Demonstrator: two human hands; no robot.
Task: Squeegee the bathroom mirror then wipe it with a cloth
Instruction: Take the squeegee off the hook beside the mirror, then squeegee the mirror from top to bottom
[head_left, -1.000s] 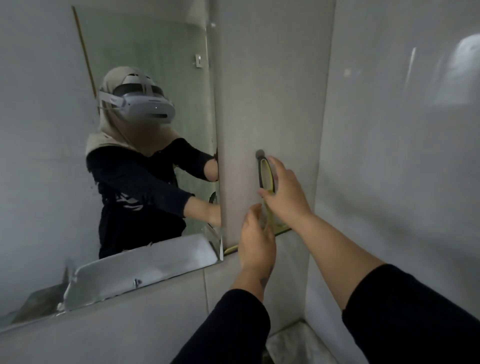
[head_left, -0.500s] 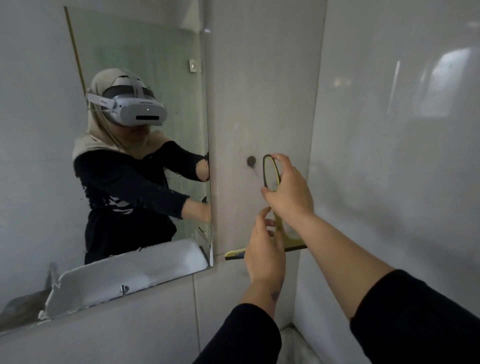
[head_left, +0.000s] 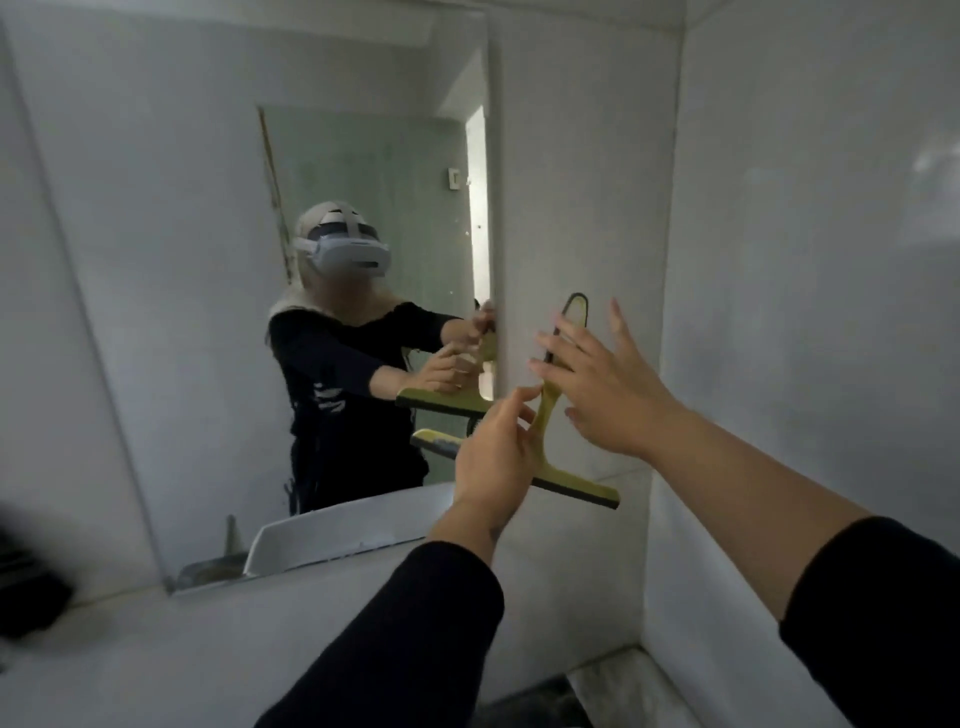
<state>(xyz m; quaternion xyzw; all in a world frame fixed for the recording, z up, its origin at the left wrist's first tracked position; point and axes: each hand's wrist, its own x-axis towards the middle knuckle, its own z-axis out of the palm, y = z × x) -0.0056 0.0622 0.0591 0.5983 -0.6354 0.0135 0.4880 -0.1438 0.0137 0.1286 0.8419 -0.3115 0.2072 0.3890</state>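
A large wall mirror (head_left: 208, 312) fills the left of the view; its right edge runs vertically just left of both hands, and its bottom edge slopes above a pale ledge. To the right, a bare white wall panel meets a side wall (head_left: 805, 312) at a corner, leaving a narrow strip of open space. A yellow squeegee (head_left: 545, 415) is held upright in front of that strip, blade at the bottom, black loop at the top. The left hand (head_left: 493, 462) pinches its stem. The right hand (head_left: 608, 384) is spread open, fingers splayed; it appears to rest against the handle without gripping.
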